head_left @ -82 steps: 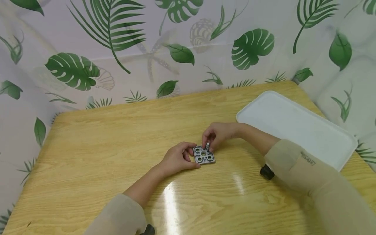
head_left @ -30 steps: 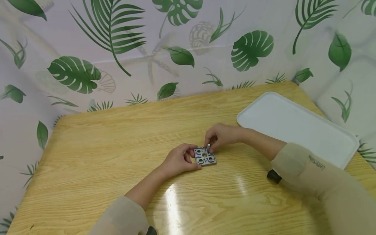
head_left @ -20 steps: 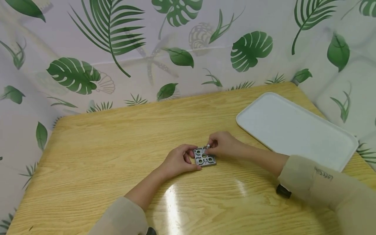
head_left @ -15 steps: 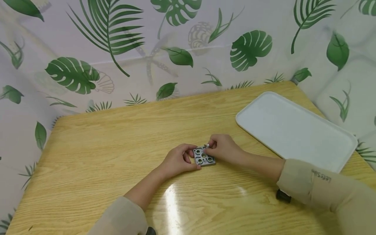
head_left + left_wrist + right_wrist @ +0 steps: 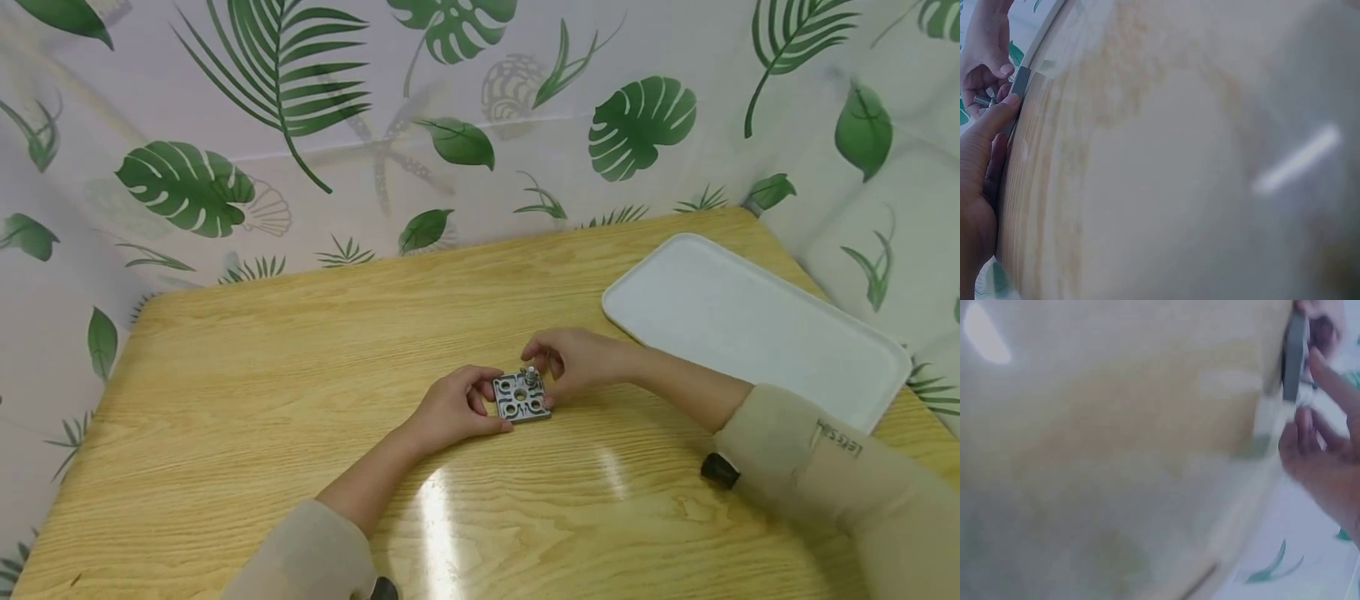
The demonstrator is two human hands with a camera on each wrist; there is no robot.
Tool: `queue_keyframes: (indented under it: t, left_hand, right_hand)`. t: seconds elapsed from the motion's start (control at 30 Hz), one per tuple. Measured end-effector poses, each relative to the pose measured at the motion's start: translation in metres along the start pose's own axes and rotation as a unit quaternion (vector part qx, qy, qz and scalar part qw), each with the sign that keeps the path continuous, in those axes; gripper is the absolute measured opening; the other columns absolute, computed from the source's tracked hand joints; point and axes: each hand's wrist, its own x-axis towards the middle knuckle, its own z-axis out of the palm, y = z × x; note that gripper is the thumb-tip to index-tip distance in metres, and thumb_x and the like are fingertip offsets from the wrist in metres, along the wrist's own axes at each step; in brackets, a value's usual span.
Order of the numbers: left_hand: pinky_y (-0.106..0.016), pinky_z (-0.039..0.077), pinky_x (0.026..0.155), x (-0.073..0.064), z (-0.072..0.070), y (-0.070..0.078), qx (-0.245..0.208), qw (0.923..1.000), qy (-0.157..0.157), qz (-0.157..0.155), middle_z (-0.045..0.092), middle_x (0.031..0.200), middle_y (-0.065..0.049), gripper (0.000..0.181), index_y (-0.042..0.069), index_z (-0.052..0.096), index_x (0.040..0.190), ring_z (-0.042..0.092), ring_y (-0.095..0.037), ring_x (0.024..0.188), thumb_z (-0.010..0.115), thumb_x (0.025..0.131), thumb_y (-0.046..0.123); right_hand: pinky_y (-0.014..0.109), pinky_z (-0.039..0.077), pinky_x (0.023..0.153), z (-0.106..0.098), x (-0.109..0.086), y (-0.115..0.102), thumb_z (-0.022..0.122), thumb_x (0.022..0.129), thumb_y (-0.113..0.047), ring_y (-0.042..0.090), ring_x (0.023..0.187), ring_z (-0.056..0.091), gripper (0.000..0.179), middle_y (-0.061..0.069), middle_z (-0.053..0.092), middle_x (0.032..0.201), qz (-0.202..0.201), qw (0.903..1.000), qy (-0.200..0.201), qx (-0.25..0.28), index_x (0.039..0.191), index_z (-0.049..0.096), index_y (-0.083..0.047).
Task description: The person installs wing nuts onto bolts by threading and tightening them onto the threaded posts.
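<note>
A small square metal plate (image 5: 512, 408) with several round holes and dark grooves lies on the wooden table. My left hand (image 5: 453, 408) grips its left side, thumb at the near edge and fingers at the far edge. A short silver bolt-like piece (image 5: 531, 376) stands upright at the plate's far right corner. Around it hovers my right hand (image 5: 581, 362), thumb and fingers spread, seemingly not pinching it. The left wrist view shows the plate (image 5: 1020, 81) edge-on under the left thumb. In the right wrist view, the right hand (image 5: 1329, 456) is close beside the plate (image 5: 1294, 356).
A white rectangular tray (image 5: 750, 321) lies at the right of the wooden table (image 5: 315, 358). Behind the table hangs a leaf-patterned cloth (image 5: 330, 167). Bright glare streaks show on the near tabletop.
The right hand turned the small silver piece, swinging low about half a second ago; now it has come back up and its fingers have spread. The left hand and plate stay put.
</note>
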Motion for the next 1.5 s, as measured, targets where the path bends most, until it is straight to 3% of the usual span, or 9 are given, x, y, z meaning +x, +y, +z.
queue_keyframes:
  t: [0.2, 0.47, 0.77, 0.93, 1.07, 1.2, 1.3, 1.37, 1.5]
  left_hand:
    - [-0.022, 0.049, 0.064, 0.0, -0.001, -0.003, 0.002, 1.0, 0.0, 0.002, 0.056, 0.094, 0.003, 0.065, 0.009, 0.055, 0.128, 0.056, -0.009, 0.071, 0.083, 0.072, 0.028]
    - [-0.021, 0.048, 0.064, 0.001, 0.0, -0.003, -0.001, 1.0, -0.004, 0.002, 0.056, 0.095, 0.002, 0.065, 0.008, 0.055, 0.128, 0.055, -0.009, 0.071, 0.083, 0.073, 0.028]
    - [-0.021, 0.048, 0.064, 0.001, 0.001, -0.002, 0.002, 0.9999, -0.003, 0.011, 0.056, 0.095, 0.002, 0.065, 0.008, 0.055, 0.128, 0.056, -0.009, 0.07, 0.083, 0.072, 0.027]
    - [-0.022, 0.048, 0.065, 0.001, 0.002, -0.003, 0.005, 1.0, -0.002, 0.004, 0.056, 0.094, 0.003, 0.065, 0.009, 0.056, 0.128, 0.056, -0.009, 0.07, 0.083, 0.072, 0.028]
    - [-0.022, 0.048, 0.066, 0.001, 0.002, -0.004, 0.01, 0.9999, 0.001, -0.001, 0.055, 0.094, 0.004, 0.065, 0.011, 0.055, 0.129, 0.057, -0.009, 0.071, 0.083, 0.072, 0.029]
    - [-0.022, 0.049, 0.066, 0.0, 0.002, -0.003, 0.007, 1.0, -0.001, -0.007, 0.056, 0.094, 0.004, 0.065, 0.011, 0.055, 0.129, 0.057, -0.009, 0.072, 0.083, 0.072, 0.029]
    - [-0.023, 0.049, 0.066, 0.0, 0.002, -0.002, 0.004, 1.0, 0.001, -0.007, 0.056, 0.094, 0.004, 0.065, 0.011, 0.056, 0.128, 0.057, -0.01, 0.072, 0.083, 0.072, 0.029]
    - [-0.023, 0.049, 0.066, 0.0, 0.002, -0.002, 0.004, 1.0, 0.004, -0.005, 0.056, 0.094, 0.004, 0.065, 0.011, 0.056, 0.128, 0.057, -0.01, 0.072, 0.083, 0.072, 0.028]
    - [-0.023, 0.048, 0.066, 0.002, 0.002, -0.002, 0.005, 1.0, 0.003, -0.004, 0.056, 0.093, 0.003, 0.066, 0.01, 0.056, 0.128, 0.057, -0.01, 0.071, 0.084, 0.071, 0.028]
  right_hand:
    - [0.03, 0.048, 0.079, -0.023, 0.019, 0.0, 0.078, 0.075, -0.004, 0.018, 0.09, 0.054, 0.054, 0.006, 0.059, 0.105, -0.091, 0.9883, -0.122, 0.013, 0.125, 0.058, -0.002]
    - [0.023, 0.048, 0.069, -0.029, 0.032, -0.006, 0.079, 0.074, -0.006, 0.011, 0.079, 0.053, 0.032, 0.003, 0.062, 0.098, -0.126, 0.9771, -0.171, -0.015, 0.105, 0.073, -0.006]
    - [0.021, 0.049, 0.066, -0.016, 0.027, 0.002, 0.077, 0.078, -0.014, 0.005, 0.074, 0.056, 0.014, -0.002, 0.065, 0.085, -0.124, 0.9869, -0.098, -0.03, 0.09, 0.074, -0.007]
    - [0.02, 0.046, 0.061, -0.001, 0.017, -0.001, 0.077, 0.078, -0.018, 0.004, 0.068, 0.053, 0.013, -0.004, 0.063, 0.078, -0.094, 0.9935, -0.008, -0.064, 0.081, 0.07, -0.008]
    - [0.02, 0.041, 0.055, 0.014, 0.011, -0.007, 0.078, 0.078, -0.02, 0.005, 0.061, 0.048, 0.017, -0.004, 0.059, 0.068, -0.051, 0.9912, 0.079, -0.093, 0.073, 0.066, -0.009]
    - [0.021, 0.037, 0.053, 0.028, 0.006, -0.017, 0.077, 0.079, -0.026, 0.007, 0.058, 0.046, 0.024, -0.003, 0.057, 0.064, 0.021, 0.9851, 0.135, -0.104, 0.069, 0.063, -0.01]
    - [0.022, 0.037, 0.053, 0.032, 0.003, -0.024, 0.077, 0.078, -0.03, 0.009, 0.058, 0.047, 0.027, -0.002, 0.057, 0.064, 0.059, 0.9791, 0.151, -0.123, 0.07, 0.062, -0.009]
    - [0.023, 0.039, 0.055, 0.03, 0.002, -0.028, 0.078, 0.077, -0.032, 0.011, 0.061, 0.048, 0.029, -0.001, 0.058, 0.067, 0.076, 0.9789, 0.14, -0.128, 0.076, 0.063, -0.008]
    - [0.028, 0.046, 0.068, 0.013, -0.003, -0.023, 0.081, 0.075, -0.027, 0.016, 0.078, 0.055, 0.042, 0.004, 0.062, 0.088, 0.037, 0.99, 0.074, -0.115, 0.104, 0.065, 0.0]
